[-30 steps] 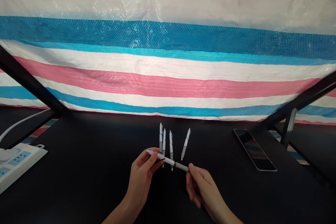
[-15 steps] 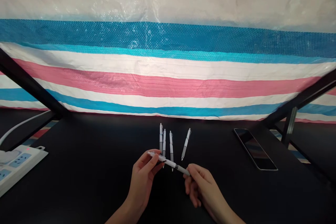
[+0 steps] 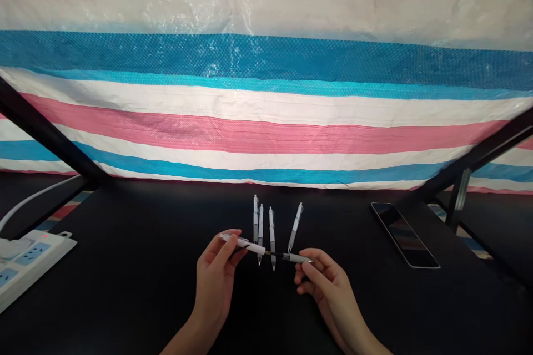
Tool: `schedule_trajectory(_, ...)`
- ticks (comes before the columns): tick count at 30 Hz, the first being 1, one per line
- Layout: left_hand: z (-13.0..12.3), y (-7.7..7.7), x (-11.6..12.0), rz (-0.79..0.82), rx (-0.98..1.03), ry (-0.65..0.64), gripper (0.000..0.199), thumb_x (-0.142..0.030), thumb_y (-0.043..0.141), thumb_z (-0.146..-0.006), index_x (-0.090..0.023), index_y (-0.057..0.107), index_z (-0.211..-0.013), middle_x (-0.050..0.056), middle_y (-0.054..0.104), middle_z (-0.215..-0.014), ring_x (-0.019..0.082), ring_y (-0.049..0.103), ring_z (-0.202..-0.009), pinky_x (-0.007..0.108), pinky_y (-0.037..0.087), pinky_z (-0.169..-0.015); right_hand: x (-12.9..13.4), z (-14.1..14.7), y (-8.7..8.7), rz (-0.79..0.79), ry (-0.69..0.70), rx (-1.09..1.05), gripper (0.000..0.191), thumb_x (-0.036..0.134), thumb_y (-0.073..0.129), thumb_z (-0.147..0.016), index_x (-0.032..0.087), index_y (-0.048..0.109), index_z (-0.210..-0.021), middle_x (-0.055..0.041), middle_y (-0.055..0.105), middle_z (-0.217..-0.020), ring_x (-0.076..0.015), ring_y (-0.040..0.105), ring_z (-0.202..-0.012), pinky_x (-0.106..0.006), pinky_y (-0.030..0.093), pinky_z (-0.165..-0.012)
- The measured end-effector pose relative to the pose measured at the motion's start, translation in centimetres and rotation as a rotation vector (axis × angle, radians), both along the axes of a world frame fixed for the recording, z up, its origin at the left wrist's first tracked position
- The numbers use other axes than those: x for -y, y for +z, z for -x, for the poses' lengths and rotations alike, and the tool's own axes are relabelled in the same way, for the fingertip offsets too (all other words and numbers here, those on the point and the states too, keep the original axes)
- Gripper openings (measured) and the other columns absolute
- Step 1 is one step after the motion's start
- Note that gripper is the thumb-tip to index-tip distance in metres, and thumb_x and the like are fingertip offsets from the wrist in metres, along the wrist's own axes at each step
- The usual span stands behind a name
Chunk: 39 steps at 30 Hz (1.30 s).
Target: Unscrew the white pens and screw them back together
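Observation:
My left hand (image 3: 219, 266) pinches the white upper barrel of a pen (image 3: 253, 247). A dark refill (image 3: 275, 254) shows between that barrel and the grey front part (image 3: 296, 258), which my right hand (image 3: 322, 280) holds between thumb and fingers. The two pen parts are apart, with the refill bridging them. Beyond my hands, several white and grey pens lie on the black table: a left pen (image 3: 255, 216), one close beside it (image 3: 260, 224), a middle pen (image 3: 272, 230) and a slanted one (image 3: 296, 224) to the right.
A phone (image 3: 405, 236) lies on the right of the black table (image 3: 145, 266). At the left edge sits a white power strip (image 3: 37, 266) with a cable. Striped sheeting (image 3: 266, 138) hangs behind, with dark frame bars (image 3: 50, 130) at both sides.
The held pen has come apart: my left hand moved left with the white barrel, and my right hand moved slightly right and up with the grey part. The refill now shows between them.

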<state>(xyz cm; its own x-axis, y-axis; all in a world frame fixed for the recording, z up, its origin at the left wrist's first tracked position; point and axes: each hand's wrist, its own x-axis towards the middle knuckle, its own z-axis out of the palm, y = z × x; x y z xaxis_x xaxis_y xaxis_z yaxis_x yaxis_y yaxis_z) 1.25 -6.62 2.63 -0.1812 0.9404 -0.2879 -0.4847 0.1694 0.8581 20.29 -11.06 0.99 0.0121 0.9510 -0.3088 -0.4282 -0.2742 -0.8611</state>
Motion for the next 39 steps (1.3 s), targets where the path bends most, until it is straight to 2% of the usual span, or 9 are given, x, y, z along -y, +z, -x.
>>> schedule_trajectory(10,0.1,0.3,0.0,0.010,0.000,0.070,0.017,-0.031,0.072,-0.070,-0.018,0.071,-0.081,0.000,0.062,-0.079,0.014,0.058,-0.079,0.022,0.052,-0.071,0.2,-0.1,-0.1,-0.025,-0.085,0.022,0.025,0.039,0.067,-0.077,0.018,0.060,-0.090,-0.0015,0.057,-0.069,-0.0130,0.052,-0.060,-0.025,0.044,-0.054)
schedule_trajectory(17,-0.3,-0.2,0.4,-0.003,-0.011,0.014,0.018,-0.032,0.071,-0.071,-0.018,0.070,-0.084,-0.001,0.062,-0.076,0.014,0.058,-0.077,0.021,0.051,-0.071,0.2,0.1,-0.1,-0.077,-0.040,0.093,0.030,0.043,0.066,-0.077,0.017,0.059,-0.091,-0.0017,0.058,-0.065,-0.0132,0.052,-0.056,-0.026,0.044,-0.052)
schedule_trajectory(21,-1.0,-0.5,1.0,-0.019,-0.014,-0.067,0.019,-0.032,0.071,-0.071,-0.018,0.070,-0.084,0.000,0.062,-0.075,0.014,0.058,-0.074,0.021,0.051,-0.070,0.3,0.4,-0.2,-0.110,0.014,0.133,0.031,0.043,0.066,-0.076,0.017,0.058,-0.091,-0.0035,0.060,-0.067,-0.0149,0.055,-0.058,-0.027,0.046,-0.051)
schedule_trajectory(24,-1.3,-0.5,1.3,-0.008,-0.016,-0.116,0.020,-0.032,0.071,-0.071,-0.017,0.070,-0.085,0.001,0.062,-0.076,0.014,0.058,-0.072,0.023,0.051,-0.069,0.3,0.7,-0.3,-0.111,0.026,0.104,0.032,0.043,0.067,-0.076,0.017,0.057,-0.091,-0.0038,0.061,-0.068,-0.0166,0.057,-0.063,-0.027,0.048,-0.050)
schedule_trajectory(29,-1.5,-0.5,1.2,0.043,0.035,-0.119,0.020,-0.032,0.071,-0.073,-0.018,0.070,-0.087,0.001,0.063,-0.077,0.013,0.059,-0.076,0.022,0.050,-0.075,0.2,0.9,-0.2,-0.036,0.043,0.012,0.033,0.042,0.069,-0.074,0.017,0.056,-0.089,-0.0039,0.061,-0.076,-0.0174,0.060,-0.069,-0.027,0.050,-0.054)
schedule_trajectory(33,-1.3,-0.7,0.9,0.082,0.078,-0.124,0.023,-0.032,0.071,-0.073,-0.017,0.069,-0.090,0.002,0.065,-0.078,0.013,0.060,-0.075,0.021,0.051,-0.073,0.2,0.9,0.1,0.010,0.071,-0.045,0.031,0.041,0.070,-0.073,0.017,0.057,-0.088,-0.0040,0.061,-0.078,-0.0178,0.061,-0.071,-0.027,0.050,-0.055)
schedule_trajectory(39,-0.7,-0.2,0.2,0.087,0.101,-0.013,0.017,-0.026,0.070,-0.075,-0.016,0.070,-0.088,0.002,0.065,-0.079,0.012,0.062,-0.076,0.019,0.052,-0.074,0.3,0.6,0.1,0.001,0.038,-0.120,0.024,0.037,0.068,-0.075,0.019,0.058,-0.085,-0.0028,0.060,-0.076,-0.0166,0.059,-0.068,-0.028,0.049,-0.057)
